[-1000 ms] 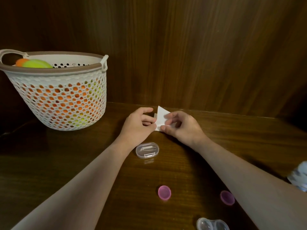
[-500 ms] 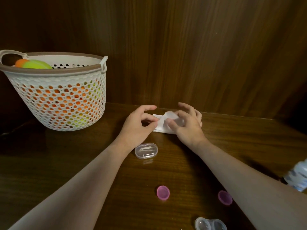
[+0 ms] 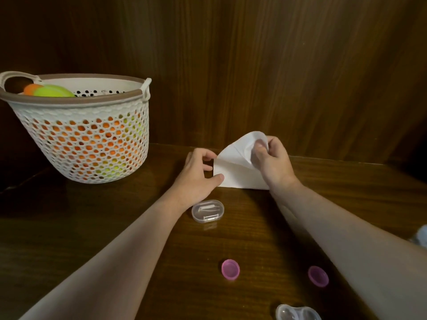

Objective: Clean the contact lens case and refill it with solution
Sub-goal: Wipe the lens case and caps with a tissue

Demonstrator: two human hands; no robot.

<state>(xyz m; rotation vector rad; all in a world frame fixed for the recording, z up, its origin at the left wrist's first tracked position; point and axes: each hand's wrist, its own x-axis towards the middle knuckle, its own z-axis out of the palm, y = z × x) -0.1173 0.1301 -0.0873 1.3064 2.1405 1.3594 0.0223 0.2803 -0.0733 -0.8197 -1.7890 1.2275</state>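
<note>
We see our left hand holding the left edge of a white tissue near the back edge of the desk, thumb on its lower left corner, while our right hand pinches the upper flap and lifts it off the wood. Just nearer to us a clear oval box lies shut beside our left wrist, two pink caps lie apart between our forearms, and the clear lens case sits at the front edge. A white basket of orange and green balls stands at the back left.
</note>
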